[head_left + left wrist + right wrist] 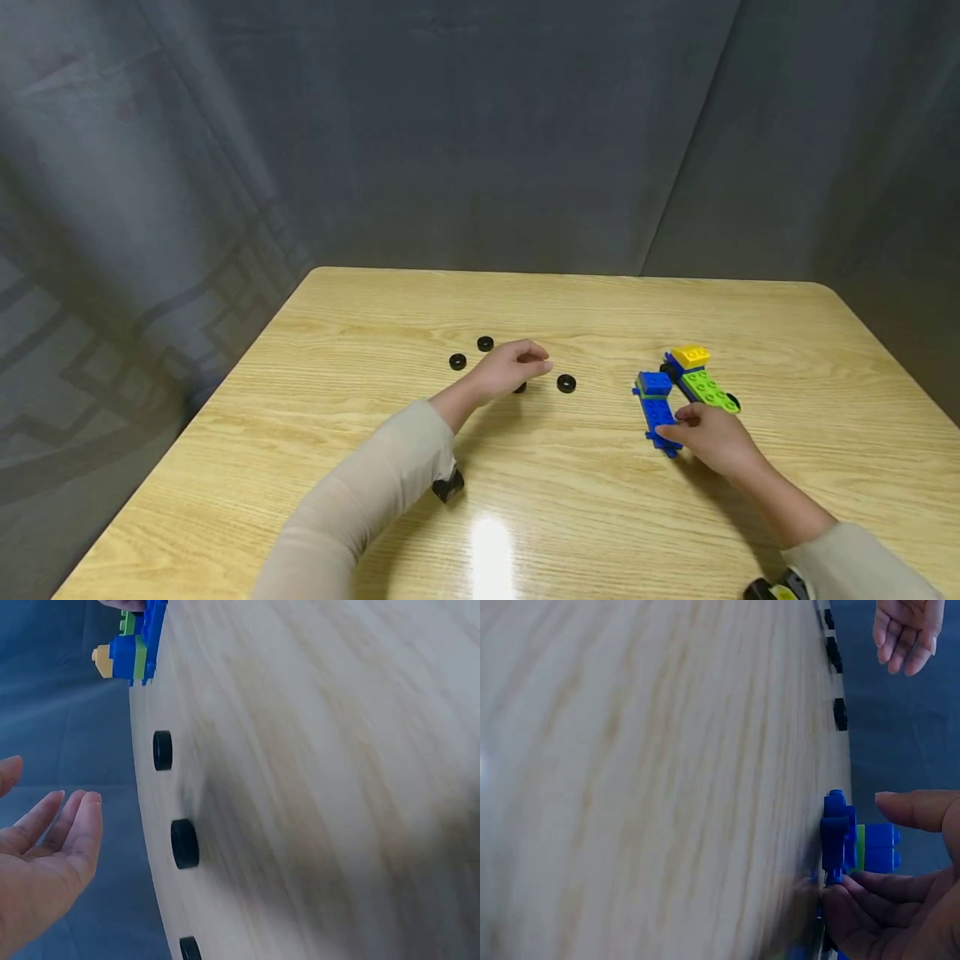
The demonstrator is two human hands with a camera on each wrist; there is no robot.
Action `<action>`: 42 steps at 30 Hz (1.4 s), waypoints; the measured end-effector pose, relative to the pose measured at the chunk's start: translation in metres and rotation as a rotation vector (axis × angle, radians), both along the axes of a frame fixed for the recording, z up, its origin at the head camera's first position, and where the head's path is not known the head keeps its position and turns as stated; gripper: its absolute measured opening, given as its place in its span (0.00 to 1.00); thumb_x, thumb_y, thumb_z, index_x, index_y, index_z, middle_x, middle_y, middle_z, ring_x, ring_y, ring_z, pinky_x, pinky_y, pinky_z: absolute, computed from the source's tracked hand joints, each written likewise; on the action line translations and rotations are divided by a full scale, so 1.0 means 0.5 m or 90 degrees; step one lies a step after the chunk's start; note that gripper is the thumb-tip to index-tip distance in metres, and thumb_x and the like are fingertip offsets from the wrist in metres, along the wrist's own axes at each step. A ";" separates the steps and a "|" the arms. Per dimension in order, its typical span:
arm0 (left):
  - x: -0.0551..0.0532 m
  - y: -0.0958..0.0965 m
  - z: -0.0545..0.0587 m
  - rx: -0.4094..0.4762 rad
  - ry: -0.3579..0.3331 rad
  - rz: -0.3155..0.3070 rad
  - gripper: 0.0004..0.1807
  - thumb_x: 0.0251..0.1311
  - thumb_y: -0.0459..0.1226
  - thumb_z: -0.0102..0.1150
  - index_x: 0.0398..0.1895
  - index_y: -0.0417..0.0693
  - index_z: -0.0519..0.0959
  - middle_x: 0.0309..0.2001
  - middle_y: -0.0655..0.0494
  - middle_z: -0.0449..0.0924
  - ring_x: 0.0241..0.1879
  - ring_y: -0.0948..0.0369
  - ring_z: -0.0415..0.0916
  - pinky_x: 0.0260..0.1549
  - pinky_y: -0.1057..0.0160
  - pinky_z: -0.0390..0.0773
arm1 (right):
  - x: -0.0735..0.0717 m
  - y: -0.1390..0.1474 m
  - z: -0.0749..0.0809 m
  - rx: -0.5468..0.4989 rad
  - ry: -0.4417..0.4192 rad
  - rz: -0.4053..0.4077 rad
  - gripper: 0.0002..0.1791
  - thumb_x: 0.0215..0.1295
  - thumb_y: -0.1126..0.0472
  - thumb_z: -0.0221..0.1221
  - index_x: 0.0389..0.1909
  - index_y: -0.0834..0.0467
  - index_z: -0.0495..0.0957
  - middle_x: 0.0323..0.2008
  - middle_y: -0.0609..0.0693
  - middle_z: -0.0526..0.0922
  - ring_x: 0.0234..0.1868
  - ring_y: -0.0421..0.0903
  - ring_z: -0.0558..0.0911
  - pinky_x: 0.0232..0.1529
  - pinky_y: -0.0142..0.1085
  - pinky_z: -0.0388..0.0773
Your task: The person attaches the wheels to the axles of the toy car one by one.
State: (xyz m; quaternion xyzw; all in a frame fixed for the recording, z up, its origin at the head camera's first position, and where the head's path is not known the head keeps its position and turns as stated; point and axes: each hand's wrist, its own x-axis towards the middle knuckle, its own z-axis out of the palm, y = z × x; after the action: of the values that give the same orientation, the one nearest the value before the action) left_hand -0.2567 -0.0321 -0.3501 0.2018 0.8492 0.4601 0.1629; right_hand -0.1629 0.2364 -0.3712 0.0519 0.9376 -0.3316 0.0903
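Note:
My left hand (510,368) is held over the table with nothing in it, fingers relaxed and apart from the thumb. Several black toy tyres (566,383) lie flat around and below it, one partly hidden by the hand. My right hand (714,435) is at the near end of a blue toy-brick car base (654,407) without tyres, which carries a blue brick at its far end. In the right wrist view the thumb (915,808) stands off the base, while the fingertips are right at its side. Beside it is a green-and-yellow toy-brick car (705,385) with black wheels.
The light wooden table (390,308) has a far edge running along a grey curtain (480,150). A black wrist camera (448,485) hangs under the left sleeve, and another (776,587) shows by the right cuff.

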 end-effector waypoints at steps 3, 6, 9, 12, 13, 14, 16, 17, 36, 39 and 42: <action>0.000 -0.014 -0.004 0.010 -0.006 0.010 0.19 0.57 0.44 0.51 0.48 0.42 0.71 0.40 0.57 0.73 0.41 0.61 0.69 0.39 0.64 0.70 | -0.002 -0.006 -0.001 0.013 -0.001 -0.002 0.31 0.51 0.48 0.58 0.40 0.74 0.67 0.29 0.58 0.75 0.27 0.48 0.71 0.24 0.36 0.69; 0.000 -0.027 -0.007 0.010 -0.013 0.022 0.19 0.57 0.44 0.51 0.47 0.42 0.72 0.39 0.57 0.73 0.39 0.61 0.70 0.38 0.63 0.70 | -0.005 -0.011 -0.002 0.032 -0.003 -0.001 0.29 0.50 0.48 0.59 0.37 0.73 0.68 0.24 0.53 0.73 0.23 0.46 0.70 0.21 0.34 0.67; 0.001 -0.042 -0.008 0.003 -0.017 0.033 0.19 0.57 0.44 0.50 0.48 0.42 0.71 0.40 0.56 0.73 0.40 0.60 0.70 0.39 0.62 0.70 | -0.008 -0.017 -0.003 0.065 0.004 0.000 0.26 0.49 0.48 0.59 0.31 0.70 0.69 0.19 0.50 0.70 0.20 0.45 0.68 0.19 0.33 0.64; 0.002 -0.060 -0.012 0.007 -0.022 0.050 0.19 0.58 0.44 0.50 0.48 0.43 0.71 0.42 0.55 0.72 0.42 0.59 0.69 0.40 0.61 0.70 | -0.012 -0.025 -0.006 0.089 0.013 0.000 0.23 0.48 0.48 0.60 0.25 0.66 0.68 0.16 0.48 0.67 0.18 0.44 0.66 0.17 0.33 0.60; 0.002 -0.066 -0.013 0.008 -0.025 0.055 0.18 0.58 0.44 0.50 0.48 0.43 0.71 0.42 0.55 0.72 0.43 0.59 0.68 0.41 0.62 0.70 | -0.013 -0.028 -0.007 0.093 0.014 0.001 0.23 0.48 0.48 0.60 0.23 0.65 0.67 0.15 0.48 0.66 0.17 0.44 0.66 0.17 0.33 0.59; 0.002 -0.073 -0.014 0.010 -0.027 0.061 0.18 0.58 0.44 0.50 0.48 0.43 0.71 0.43 0.55 0.72 0.43 0.59 0.68 0.40 0.62 0.70 | -0.014 -0.031 -0.009 0.095 0.013 0.001 0.22 0.48 0.48 0.60 0.22 0.64 0.66 0.14 0.48 0.65 0.17 0.44 0.65 0.16 0.32 0.59; 0.002 -0.085 -0.017 0.015 -0.027 0.071 0.18 0.57 0.43 0.51 0.47 0.43 0.71 0.42 0.54 0.72 0.43 0.58 0.68 0.40 0.62 0.70 | -0.017 -0.036 -0.010 0.098 0.008 0.007 0.22 0.48 0.48 0.60 0.21 0.64 0.65 0.14 0.48 0.64 0.16 0.43 0.64 0.16 0.32 0.58; 0.002 -0.090 -0.018 0.017 -0.024 0.076 0.17 0.57 0.42 0.51 0.47 0.42 0.71 0.42 0.53 0.72 0.42 0.58 0.69 0.40 0.62 0.70 | -0.017 -0.038 -0.010 0.099 0.006 0.009 0.23 0.49 0.48 0.59 0.21 0.64 0.64 0.14 0.48 0.64 0.16 0.43 0.64 0.16 0.32 0.58; -0.005 -0.163 -0.024 -0.004 -0.011 0.168 0.16 0.58 0.39 0.50 0.45 0.39 0.72 0.40 0.51 0.74 0.41 0.57 0.70 0.40 0.60 0.71 | -0.013 -0.041 -0.004 0.122 -0.001 0.017 0.19 0.50 0.50 0.54 0.21 0.64 0.67 0.15 0.49 0.66 0.16 0.44 0.66 0.15 0.33 0.61; -0.011 -0.170 -0.023 -0.012 -0.006 0.182 0.15 0.58 0.39 0.50 0.45 0.38 0.72 0.40 0.50 0.74 0.41 0.56 0.70 0.40 0.59 0.70 | -0.012 -0.042 -0.002 0.115 0.000 0.012 0.18 0.50 0.50 0.53 0.20 0.63 0.68 0.14 0.48 0.66 0.16 0.44 0.66 0.15 0.33 0.60; -0.019 -0.175 -0.024 -0.014 0.012 0.193 0.15 0.57 0.37 0.51 0.44 0.37 0.72 0.40 0.48 0.74 0.41 0.55 0.71 0.40 0.59 0.70 | -0.012 -0.043 0.000 0.111 0.009 0.002 0.17 0.49 0.50 0.54 0.18 0.62 0.68 0.13 0.48 0.66 0.15 0.43 0.66 0.15 0.33 0.60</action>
State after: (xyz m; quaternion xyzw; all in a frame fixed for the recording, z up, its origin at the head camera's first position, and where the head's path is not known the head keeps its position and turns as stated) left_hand -0.2662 -0.1196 -0.3622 0.0740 0.8763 0.4683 0.0859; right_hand -0.1687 0.2147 -0.3711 0.0553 0.9637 -0.2488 0.0791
